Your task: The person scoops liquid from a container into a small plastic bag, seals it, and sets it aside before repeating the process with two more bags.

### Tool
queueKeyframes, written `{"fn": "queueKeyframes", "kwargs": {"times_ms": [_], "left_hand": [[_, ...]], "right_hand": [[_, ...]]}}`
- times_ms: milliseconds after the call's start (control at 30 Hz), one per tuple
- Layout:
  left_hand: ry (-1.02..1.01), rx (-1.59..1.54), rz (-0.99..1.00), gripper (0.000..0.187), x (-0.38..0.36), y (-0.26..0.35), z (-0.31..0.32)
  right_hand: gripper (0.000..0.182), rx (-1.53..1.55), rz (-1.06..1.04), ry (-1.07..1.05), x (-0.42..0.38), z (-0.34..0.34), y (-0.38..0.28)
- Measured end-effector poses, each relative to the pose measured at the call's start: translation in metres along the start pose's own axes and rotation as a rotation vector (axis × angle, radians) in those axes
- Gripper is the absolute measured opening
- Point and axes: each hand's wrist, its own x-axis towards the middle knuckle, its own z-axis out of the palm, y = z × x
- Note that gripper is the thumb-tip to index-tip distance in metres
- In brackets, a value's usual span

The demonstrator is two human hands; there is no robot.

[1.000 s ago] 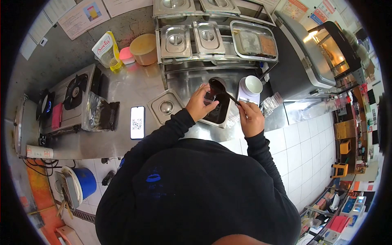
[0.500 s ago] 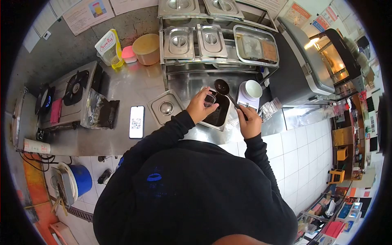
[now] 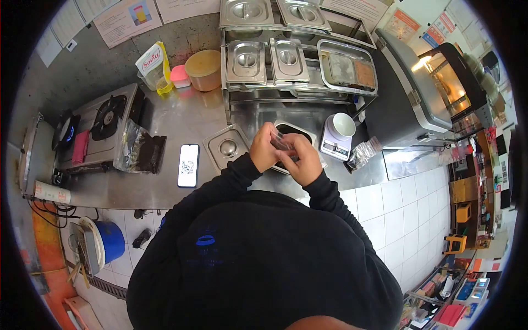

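Both of my hands meet over a rectangular steel pan (image 3: 284, 124) with dark contents. My left hand (image 3: 265, 147) is closed on a small clear plastic cup (image 3: 280, 143). My right hand (image 3: 306, 160) pinches the cup's other side, and the fingers hide much of it. Beside the pan on the left lies a steel lid (image 3: 227, 147) with a round knob. A digital kitchen scale (image 3: 336, 147) carrying a white bowl (image 3: 344, 125) stands to the right of my hands. I cannot see the ladle.
A phone (image 3: 188, 166) showing a QR code lies on the steel counter. At left is a gas stove (image 3: 102, 124) with a lit burner. Lidded pans (image 3: 246, 60) fill the rack ahead. A plastic bag (image 3: 363, 154) lies near the counter's right edge, below a lit oven (image 3: 451, 82).
My right hand has let go of the dark ladle and moved left to the cup, joining my left hand. The ladle is out of sight. The whole view has shifted slightly.
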Motion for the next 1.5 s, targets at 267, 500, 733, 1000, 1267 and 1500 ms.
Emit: {"fn": "queueKeyframes", "kwargs": {"times_ms": [267, 500, 733, 1000, 1267, 1500], "left_hand": [[-0.268, -0.414, -0.119, 0.033, -0.004, 0.031, -0.024], [-0.155, -0.699, -0.251, 0.011, -0.003, 0.046, -0.023], [-0.165, -0.450, -0.186, 0.009, -0.004, 0.049, -0.019], [-0.188, -0.739, -0.380, 0.018, 0.005, 0.037, -0.012], [-0.180, -0.580, -0.551, 0.054, 0.011, 0.017, -0.043], [-0.126, -0.540, -0.602, 0.048, -0.007, 0.004, -0.052]], "right_hand": [[0.010, 0.141, 0.216, 0.056, -0.002, -0.008, 0.001], [0.021, 0.365, 0.144, 0.197, 0.004, -0.005, -0.008], [0.022, 0.419, 0.145, 0.221, 0.002, -0.003, -0.009], [0.020, 0.457, 0.191, 0.326, -0.025, -0.037, -0.002], [0.011, -0.118, 0.383, 0.513, -0.106, -0.106, 0.107], [0.018, -0.099, 0.666, 0.918, -0.176, -0.138, 0.273]]}}
